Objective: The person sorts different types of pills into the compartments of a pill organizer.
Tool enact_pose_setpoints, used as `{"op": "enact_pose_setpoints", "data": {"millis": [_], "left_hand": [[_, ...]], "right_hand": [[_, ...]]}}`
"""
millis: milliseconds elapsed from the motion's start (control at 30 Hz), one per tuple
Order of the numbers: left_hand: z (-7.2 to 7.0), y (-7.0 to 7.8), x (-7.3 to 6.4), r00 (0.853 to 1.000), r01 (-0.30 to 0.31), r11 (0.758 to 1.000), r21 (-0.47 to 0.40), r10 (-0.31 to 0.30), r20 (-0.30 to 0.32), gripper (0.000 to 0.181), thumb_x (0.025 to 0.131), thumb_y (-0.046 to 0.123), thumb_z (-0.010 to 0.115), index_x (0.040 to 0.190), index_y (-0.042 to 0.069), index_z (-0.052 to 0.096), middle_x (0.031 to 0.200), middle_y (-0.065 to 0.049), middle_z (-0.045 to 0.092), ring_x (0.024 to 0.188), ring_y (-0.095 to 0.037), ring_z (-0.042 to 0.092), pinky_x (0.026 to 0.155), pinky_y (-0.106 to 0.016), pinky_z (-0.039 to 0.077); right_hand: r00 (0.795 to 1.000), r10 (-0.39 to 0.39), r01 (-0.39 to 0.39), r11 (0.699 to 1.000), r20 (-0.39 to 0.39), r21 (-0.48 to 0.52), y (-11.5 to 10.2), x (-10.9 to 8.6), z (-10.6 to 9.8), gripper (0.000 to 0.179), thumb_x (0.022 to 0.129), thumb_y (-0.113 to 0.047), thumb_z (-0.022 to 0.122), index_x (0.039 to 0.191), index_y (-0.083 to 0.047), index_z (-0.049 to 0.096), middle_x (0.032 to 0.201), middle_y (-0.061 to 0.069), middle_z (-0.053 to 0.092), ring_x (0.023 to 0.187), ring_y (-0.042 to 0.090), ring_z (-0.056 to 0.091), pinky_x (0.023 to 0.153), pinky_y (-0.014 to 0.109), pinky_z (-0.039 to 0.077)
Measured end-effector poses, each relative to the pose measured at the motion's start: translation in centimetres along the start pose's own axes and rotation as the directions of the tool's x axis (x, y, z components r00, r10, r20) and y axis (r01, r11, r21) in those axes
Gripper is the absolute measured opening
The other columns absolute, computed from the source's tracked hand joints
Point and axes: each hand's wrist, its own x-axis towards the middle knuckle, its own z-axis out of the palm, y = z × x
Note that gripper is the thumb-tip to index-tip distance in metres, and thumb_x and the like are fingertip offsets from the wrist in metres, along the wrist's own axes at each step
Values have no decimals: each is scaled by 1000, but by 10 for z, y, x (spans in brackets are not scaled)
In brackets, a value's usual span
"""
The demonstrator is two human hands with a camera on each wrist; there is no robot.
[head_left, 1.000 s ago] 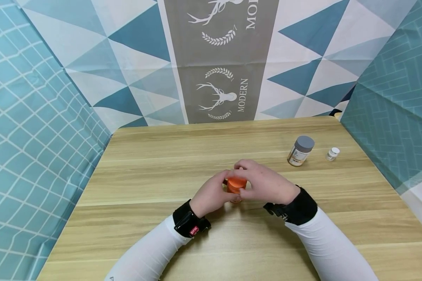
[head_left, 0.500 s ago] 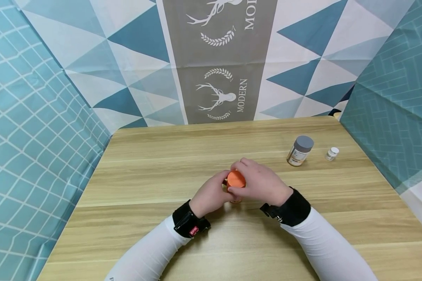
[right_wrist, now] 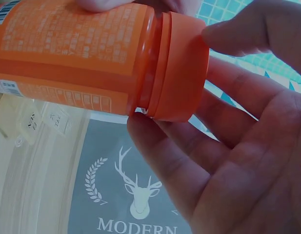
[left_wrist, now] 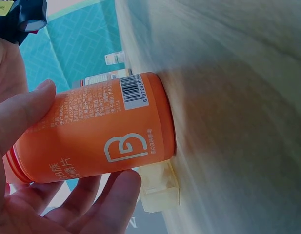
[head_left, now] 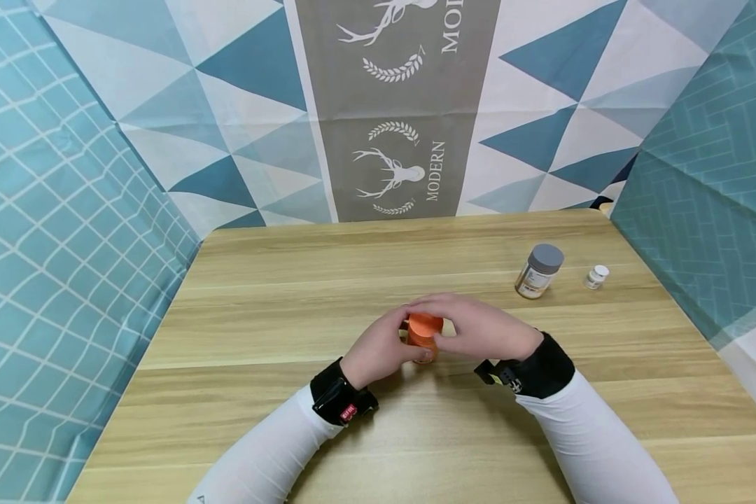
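An orange bottle [left_wrist: 91,131] with a barcode and printed label stands upright on the wooden table in the head view. My left hand [head_left: 381,348] holds its body, thumb on one side and fingers on the other. At the top, the fingers and thumb of my right hand [head_left: 481,325] curl round the orange cap [right_wrist: 182,66]. The right wrist view shows the thumb at the cap's top edge and a fingertip near the neck. Grooves and a narrow band separate cap and body; whether the cap is loose I cannot tell.
A brown-tinted jar with a grey lid [head_left: 544,259] and a small white bottle [head_left: 596,276] stand at the back right of the table [head_left: 277,294]. Behind the orange bottle sits a pale yellowish, see-through box-like object [left_wrist: 159,187]. Patterned cloth hangs around the table.
The right hand turned leftward round the cap half a second ago, then swung back, so its thumb now lies on the cap's right side. The left hand keeps its hold on the bottle.
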Motion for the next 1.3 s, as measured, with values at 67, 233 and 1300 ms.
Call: {"op": "enact_pose_setpoints", "data": {"millis": [67,233,1300], "left_hand": [[0,0,0,1000,2,1000,-2,-2,0,68,77,29,82,135,19,50,122,6,58,107,-10,53,90,-39,48],[1,0,0,1000,-5,1000,-4,5,0,62,76,26,82,130,23,53,120,9,59,107,-9,53,89,-40,48],[1,-1,2,1000,-11,1000,-22,11,2,54,75,27,83,122,27,56,112,11,60,103,-7,53,88,-38,47]], "right_hand": [[1000,20,-20,1000,-18,-16,0,0,1,52,85,-9,61,136,-13,56,132,-1,53,117,10,46,96,37,46],[981,135,-151,982,-137,-113,-5,7,12,38,81,-26,69,116,-11,65,101,-3,55,80,8,53,67,26,51],[909,347,-381,916,-232,-123,-11,11,17,37,85,-49,64,83,-13,56,65,-2,52,51,13,47,43,24,38]]}}
